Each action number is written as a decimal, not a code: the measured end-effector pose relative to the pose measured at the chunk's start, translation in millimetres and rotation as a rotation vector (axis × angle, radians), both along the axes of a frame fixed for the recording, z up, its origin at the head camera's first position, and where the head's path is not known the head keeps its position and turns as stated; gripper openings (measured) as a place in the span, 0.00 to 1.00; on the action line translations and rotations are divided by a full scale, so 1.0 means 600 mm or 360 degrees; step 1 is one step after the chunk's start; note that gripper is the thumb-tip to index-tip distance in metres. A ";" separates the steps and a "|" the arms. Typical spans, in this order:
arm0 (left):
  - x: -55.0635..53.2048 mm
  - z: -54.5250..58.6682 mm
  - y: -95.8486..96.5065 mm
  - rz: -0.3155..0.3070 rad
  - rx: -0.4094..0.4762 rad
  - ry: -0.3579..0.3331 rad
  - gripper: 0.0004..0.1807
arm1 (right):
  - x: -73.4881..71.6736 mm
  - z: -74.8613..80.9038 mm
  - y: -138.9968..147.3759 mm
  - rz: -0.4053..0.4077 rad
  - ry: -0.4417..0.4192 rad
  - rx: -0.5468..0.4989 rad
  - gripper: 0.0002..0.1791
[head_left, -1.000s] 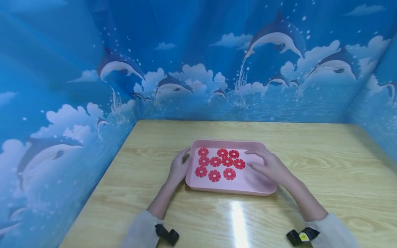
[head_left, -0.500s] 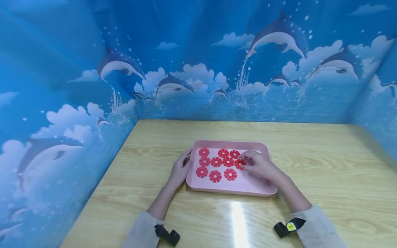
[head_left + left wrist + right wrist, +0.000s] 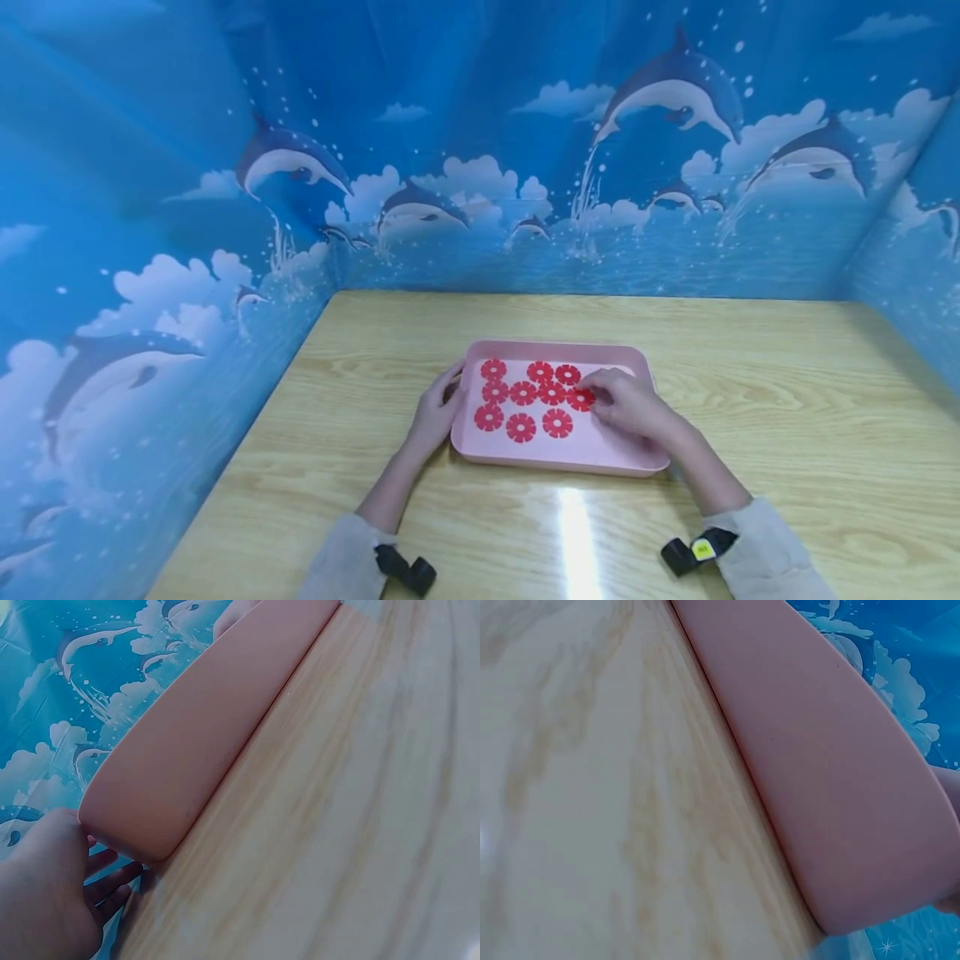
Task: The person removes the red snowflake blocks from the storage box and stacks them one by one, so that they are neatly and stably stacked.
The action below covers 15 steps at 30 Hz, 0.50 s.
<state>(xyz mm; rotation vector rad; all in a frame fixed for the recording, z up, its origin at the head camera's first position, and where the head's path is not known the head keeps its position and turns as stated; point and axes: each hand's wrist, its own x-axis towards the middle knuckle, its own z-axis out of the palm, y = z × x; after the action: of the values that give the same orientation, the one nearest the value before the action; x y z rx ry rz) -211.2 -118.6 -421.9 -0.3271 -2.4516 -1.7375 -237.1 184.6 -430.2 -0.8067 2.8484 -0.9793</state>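
1. Right hand [image 3: 628, 407]: moved onto rightmost red disc [image 3: 581, 401] inside tray [image 3: 555, 462]; fingers drawn narrow, apparently pinching it.
2. Left hand [image 3: 432, 410]: unmoved, tray's left end, fingers relaxed.
3. Disc handling seems begun.

In front of you, a pale wood-grain tabletop [image 3: 772, 375] carries a shallow pink rectangular tray [image 3: 592, 446] with rounded corners.
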 end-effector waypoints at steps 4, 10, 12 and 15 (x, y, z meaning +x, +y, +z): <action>0.000 -0.001 0.001 -0.0011 0.0016 0.0004 0.23 | 0.001 0.000 0.000 -0.0017 0.0002 0.0031 0.18; 0.000 -0.002 0.001 -0.0011 0.0026 -0.0003 0.23 | 0.000 0.000 0.000 -0.0040 0.0021 0.0080 0.20; -0.001 -0.004 0.001 -0.0008 0.0033 -0.0013 0.23 | 0.000 0.000 -0.001 -0.0045 0.0038 0.0087 0.21; -0.015 -0.028 -0.004 0.0003 0.0028 -0.0011 0.23 | 0.000 0.002 -0.003 -0.0056 0.0083 0.0077 0.20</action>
<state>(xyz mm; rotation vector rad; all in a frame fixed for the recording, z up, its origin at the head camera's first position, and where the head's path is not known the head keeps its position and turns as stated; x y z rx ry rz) -219.9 -121.0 -438.5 -0.3175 -2.4391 -1.7612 -237.3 182.7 -429.0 -0.7923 2.9276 -0.9023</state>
